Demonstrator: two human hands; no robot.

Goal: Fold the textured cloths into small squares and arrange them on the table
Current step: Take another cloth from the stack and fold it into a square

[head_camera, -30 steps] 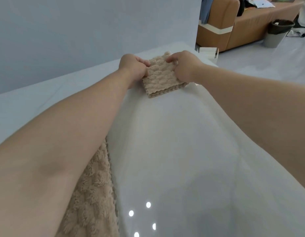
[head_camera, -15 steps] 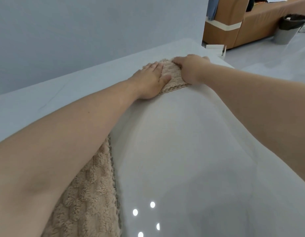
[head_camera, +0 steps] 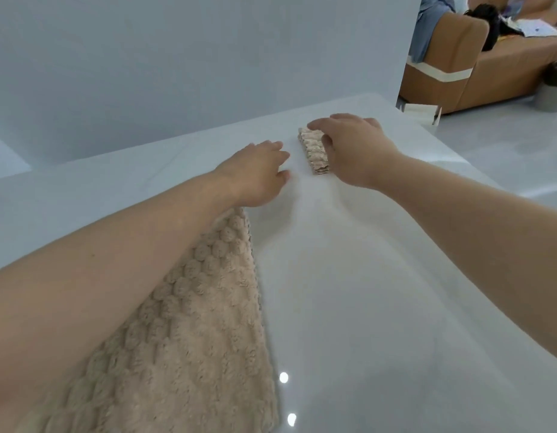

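Note:
A small folded beige textured cloth (head_camera: 313, 151) lies on the white table (head_camera: 349, 292) toward the far side. My right hand (head_camera: 355, 148) rests on its right part, fingers curled over it, covering most of it. Just to its left, my left hand (head_camera: 255, 173) hovers over or lies on the bare table, fingers loosely apart and holding nothing, apart from the folded cloth. A larger unfolded beige textured cloth (head_camera: 192, 332) lies spread at the near left, partly under my left forearm.
A grey wall stands behind the table's far edge. At the right, beyond the table's edge, are a tan sofa (head_camera: 477, 57) with clothes on it, a small white box (head_camera: 422, 112) and a grey bin (head_camera: 552, 95) on the floor.
My left hand has lifted off the folded cloth and drawn back to the left. My right hand stays on the cloth, which now sits a little farther right.

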